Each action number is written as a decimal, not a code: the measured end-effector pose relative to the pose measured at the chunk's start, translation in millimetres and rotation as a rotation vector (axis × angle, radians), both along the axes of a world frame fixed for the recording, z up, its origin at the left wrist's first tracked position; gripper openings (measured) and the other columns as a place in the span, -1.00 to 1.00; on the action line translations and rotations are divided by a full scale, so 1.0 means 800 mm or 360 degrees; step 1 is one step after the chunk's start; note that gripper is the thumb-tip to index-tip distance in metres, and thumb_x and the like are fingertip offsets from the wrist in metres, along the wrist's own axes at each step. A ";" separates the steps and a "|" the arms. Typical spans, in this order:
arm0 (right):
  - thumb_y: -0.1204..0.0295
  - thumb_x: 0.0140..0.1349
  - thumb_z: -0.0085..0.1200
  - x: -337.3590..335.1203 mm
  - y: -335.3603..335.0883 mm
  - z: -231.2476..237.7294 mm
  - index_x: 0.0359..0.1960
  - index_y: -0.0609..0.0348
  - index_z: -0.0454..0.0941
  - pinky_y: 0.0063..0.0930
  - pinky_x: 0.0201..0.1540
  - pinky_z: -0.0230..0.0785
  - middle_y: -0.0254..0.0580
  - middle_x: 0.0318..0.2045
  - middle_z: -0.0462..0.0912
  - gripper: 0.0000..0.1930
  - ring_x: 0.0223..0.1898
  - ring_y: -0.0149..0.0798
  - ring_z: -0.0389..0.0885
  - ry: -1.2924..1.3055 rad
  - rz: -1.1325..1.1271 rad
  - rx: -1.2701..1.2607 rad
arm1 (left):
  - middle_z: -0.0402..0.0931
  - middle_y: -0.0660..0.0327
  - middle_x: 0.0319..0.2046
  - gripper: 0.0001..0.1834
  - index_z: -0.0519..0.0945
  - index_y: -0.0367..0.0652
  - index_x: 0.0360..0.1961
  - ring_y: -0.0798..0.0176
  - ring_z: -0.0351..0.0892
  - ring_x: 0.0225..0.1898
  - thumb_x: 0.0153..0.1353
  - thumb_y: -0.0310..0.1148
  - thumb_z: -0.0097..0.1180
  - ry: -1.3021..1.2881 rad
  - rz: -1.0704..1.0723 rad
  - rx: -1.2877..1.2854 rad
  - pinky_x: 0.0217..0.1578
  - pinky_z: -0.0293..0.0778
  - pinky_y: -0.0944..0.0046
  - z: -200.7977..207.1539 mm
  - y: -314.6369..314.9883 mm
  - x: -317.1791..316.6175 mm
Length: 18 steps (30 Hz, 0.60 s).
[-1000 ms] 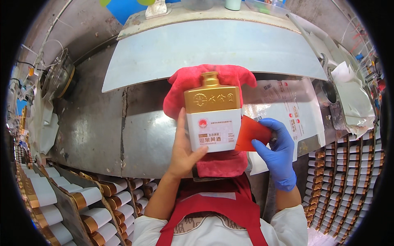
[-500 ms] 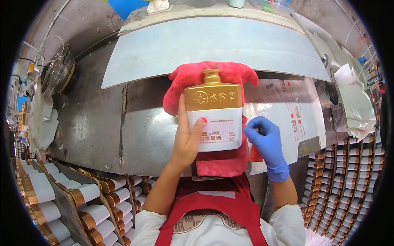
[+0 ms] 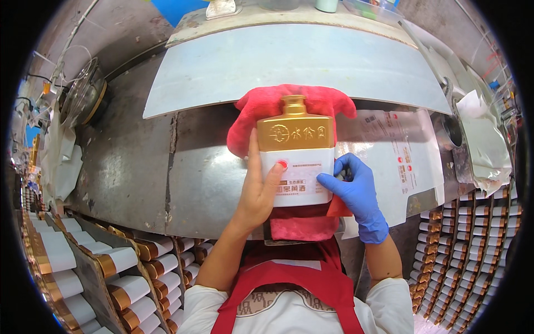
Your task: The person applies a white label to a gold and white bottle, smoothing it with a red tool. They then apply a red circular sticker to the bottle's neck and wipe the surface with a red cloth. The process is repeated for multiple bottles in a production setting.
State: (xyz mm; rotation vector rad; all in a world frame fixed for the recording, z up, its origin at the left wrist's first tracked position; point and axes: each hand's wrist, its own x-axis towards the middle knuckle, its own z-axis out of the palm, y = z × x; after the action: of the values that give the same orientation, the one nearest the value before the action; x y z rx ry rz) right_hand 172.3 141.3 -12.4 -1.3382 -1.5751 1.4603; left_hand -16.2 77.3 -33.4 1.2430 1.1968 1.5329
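A flat bottle [image 3: 303, 172], gold at the neck and shoulders and white below with printed labels, lies face up on a pink-red towel [image 3: 239, 131]. My bare left hand [image 3: 258, 189] grips its left side, thumb on the front near a small red round mark. At the lower right edge is my right hand [image 3: 356, 186] in a blue glove, fingers curled and thumb tip against the bottle's edge. A red flat piece [image 3: 339, 208] sticks out below that hand, partly hidden by it. Something small and dark shows between the gloved thumb and fingers.
A translucent printed sheet [image 3: 411, 161] lies on the metal table [image 3: 122, 167] to the right. Across the back runs a pale board [image 3: 300, 67]. Racks of gold-and-white bottles stand at the lower left [image 3: 133, 289] and lower right [image 3: 467, 250]. A round metal pan [image 3: 83, 97] leans at left.
My right hand has moved left with the red piece, from beside the bottle to its lower right edge. The left hand keeps its grip. The view has shifted slightly.
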 end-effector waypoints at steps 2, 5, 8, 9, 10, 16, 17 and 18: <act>0.36 -0.07 0.39 0.002 0.002 -0.003 -0.44 0.18 0.46 -0.72 -0.50 0.18 -0.48 -0.56 0.43 -0.69 -0.54 -0.64 0.26 -0.0018 0.0009 -0.0004 | -0.09 -0.06 0.36 -0.27 -0.32 -0.38 0.37 0.12 -0.05 0.36 0.36 -0.43 -0.21 0.0049 0.0007 0.0006 0.31 -0.11 0.25 0.000 0.000 -0.001; 0.37 -0.06 0.38 0.001 0.002 -0.003 -0.45 0.18 0.46 -0.72 -0.50 0.17 -0.49 -0.56 0.42 -0.70 -0.55 -0.64 0.25 0.0013 0.0002 -0.0014 | -0.10 -0.07 0.36 -0.26 -0.33 -0.40 0.37 0.11 -0.06 0.37 0.36 -0.43 -0.20 0.0048 0.0002 0.0002 0.32 -0.13 0.24 0.000 -0.001 -0.002; 0.36 -0.06 0.38 0.002 0.003 -0.003 -0.45 0.18 0.46 -0.72 -0.50 0.17 -0.49 -0.56 0.42 -0.70 -0.54 -0.64 0.25 0.0030 0.0016 -0.0014 | -0.08 -0.08 0.35 -0.24 -0.33 -0.42 0.36 0.10 -0.04 0.36 0.35 -0.42 -0.18 -0.0020 -0.0014 0.0004 0.31 -0.12 0.23 0.002 -0.001 -0.003; 0.36 -0.07 0.39 0.002 0.003 -0.001 -0.45 0.18 0.46 -0.72 -0.50 0.17 -0.49 -0.56 0.42 -0.69 -0.54 -0.64 0.25 0.0043 0.0010 -0.0037 | -0.07 -0.08 0.35 -0.24 -0.33 -0.42 0.36 0.10 -0.02 0.35 0.35 -0.41 -0.17 -0.0048 -0.0017 0.0002 0.31 -0.11 0.23 0.007 -0.001 -0.003; 0.36 -0.08 0.40 0.002 0.002 0.001 -0.44 0.18 0.46 -0.72 -0.49 0.18 -0.49 -0.56 0.43 -0.68 -0.54 -0.64 0.26 0.0056 0.0005 -0.0059 | -0.06 -0.09 0.35 -0.23 -0.33 -0.43 0.36 0.09 -0.01 0.35 0.34 -0.41 -0.16 -0.0077 -0.0021 0.0000 0.31 -0.10 0.22 0.010 0.000 -0.004; 0.41 -0.10 0.41 -0.005 -0.001 0.008 -0.45 0.14 0.43 -0.74 -0.44 0.21 -0.51 -0.54 0.42 -0.68 -0.51 -0.64 0.29 -0.0089 -0.0014 0.0101 | 0.02 -0.13 0.31 -0.21 -0.33 -0.44 0.36 0.08 0.04 0.32 0.34 -0.40 -0.12 0.0213 0.0098 -0.0033 0.30 -0.07 0.21 0.011 0.006 0.002; 0.44 -0.10 0.40 -0.005 0.000 0.008 -0.46 0.13 0.41 -0.76 -0.42 0.22 -0.51 -0.54 0.41 -0.68 -0.49 -0.65 0.30 -0.0092 -0.0007 0.0083 | 0.03 -0.13 0.30 -0.21 -0.33 -0.44 0.36 0.07 0.05 0.32 0.34 -0.39 -0.12 0.0216 0.0093 -0.0025 0.30 -0.08 0.21 0.010 0.006 0.002; 0.41 -0.11 0.41 -0.005 0.000 0.006 -0.46 0.14 0.43 -0.74 -0.43 0.22 -0.50 -0.54 0.42 -0.68 -0.51 -0.64 0.30 -0.0084 -0.0012 0.0090 | 0.03 -0.14 0.30 -0.21 -0.33 -0.44 0.36 0.07 0.05 0.32 0.34 -0.39 -0.12 0.0221 0.0091 -0.0016 0.30 -0.09 0.20 0.010 0.006 0.001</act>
State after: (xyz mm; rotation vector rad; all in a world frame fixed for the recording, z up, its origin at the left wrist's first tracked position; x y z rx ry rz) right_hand 168.2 141.2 -7.3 -1.3588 -1.6309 1.3759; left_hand -15.2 81.8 -25.6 1.3368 1.3378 1.4993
